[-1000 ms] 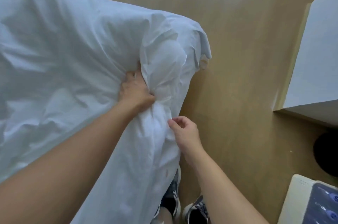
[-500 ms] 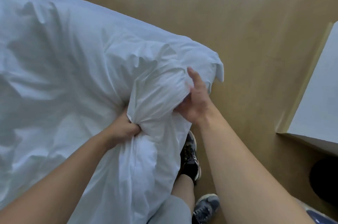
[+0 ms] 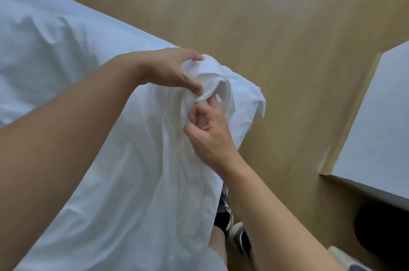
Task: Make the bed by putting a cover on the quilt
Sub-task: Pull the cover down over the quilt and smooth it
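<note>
While the white cover (image 3: 137, 182) lies draped from nine o'clock down to six, its bunched corner is gripped by the left hand (image 3: 168, 69), fingers curled over the cloth. A fold at that hand's five o'clock is pinched between thumb and fingertips of the right hand (image 3: 208, 133), above the wooden floor (image 3: 265, 16).

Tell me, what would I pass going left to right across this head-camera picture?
Rumpled white bedding → left hand gripping the quilt cover → right hand pinching it → cover's loose corner → wooden floor → white furniture.
</note>
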The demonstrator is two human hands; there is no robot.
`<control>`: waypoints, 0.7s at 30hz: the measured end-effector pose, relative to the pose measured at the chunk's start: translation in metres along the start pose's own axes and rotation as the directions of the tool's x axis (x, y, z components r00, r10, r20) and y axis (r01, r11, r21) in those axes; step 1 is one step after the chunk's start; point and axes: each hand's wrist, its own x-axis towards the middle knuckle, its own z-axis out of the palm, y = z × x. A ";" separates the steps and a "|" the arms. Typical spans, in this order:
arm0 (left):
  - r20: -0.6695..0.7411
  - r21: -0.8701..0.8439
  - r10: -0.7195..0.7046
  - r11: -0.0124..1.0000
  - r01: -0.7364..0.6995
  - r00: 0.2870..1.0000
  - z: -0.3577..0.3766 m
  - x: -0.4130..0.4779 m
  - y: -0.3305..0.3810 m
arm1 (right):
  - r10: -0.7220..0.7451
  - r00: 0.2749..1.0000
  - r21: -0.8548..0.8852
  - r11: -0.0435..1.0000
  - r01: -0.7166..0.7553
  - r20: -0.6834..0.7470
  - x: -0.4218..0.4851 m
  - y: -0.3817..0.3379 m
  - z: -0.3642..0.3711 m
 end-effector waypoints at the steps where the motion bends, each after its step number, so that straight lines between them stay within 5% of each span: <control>1: 0.035 0.016 -0.030 0.999 0.029 0.999 0.001 0.006 -0.004 | -0.023 0.996 -0.012 1.000 0.024 0.083 -0.004 0.002 0.006; 3: 0.019 0.041 -0.056 0.998 0.055 0.998 0.005 0.011 -0.010 | 0.038 0.993 0.098 0.994 -0.049 0.114 -0.004 0.009 0.003; 5: -0.013 0.081 -0.031 0.996 0.032 0.999 0.012 0.010 -0.013 | 0.173 0.983 0.225 0.962 -0.155 -0.062 0.002 0.016 -0.008; 7: -0.068 0.032 -0.015 0.999 0.018 0.998 0.021 0.008 -0.020 | 0.195 0.933 0.057 0.981 -0.186 -0.302 0.013 0.028 -0.016; 9: -0.137 -0.093 -0.030 0.995 0.017 0.990 0.030 0.004 -0.026 | 0.151 0.918 -0.254 0.933 -0.255 -0.367 0.025 0.037 -0.013; 11: -0.205 -0.119 -0.048 0.993 0.024 0.978 0.036 0.000 -0.026 | 0.203 0.877 -0.346 0.861 -0.371 -0.435 0.037 0.047 -0.007; 13: -0.290 -0.096 -0.056 0.995 0.029 0.955 0.042 -0.005 -0.021 | 0.331 0.757 -0.267 0.794 -0.546 -0.564 0.048 0.052 -0.011; 15: -0.380 -0.087 -0.083 0.995 0.053 0.921 0.050 -0.014 -0.013 | 0.485 0.685 -0.101 0.772 -0.627 -0.544 0.057 0.055 -0.022; 17: -0.436 -0.062 -0.075 0.997 0.053 0.897 0.056 -0.026 -0.005 | 0.474 0.770 -0.016 0.847 -0.531 -0.428 0.058 0.054 -0.029; 21: -0.425 -0.056 -0.013 0.998 -0.011 0.905 0.058 -0.053 0.014 | 0.122 0.909 -0.118 0.976 -0.183 -0.399 0.042 0.045 -0.035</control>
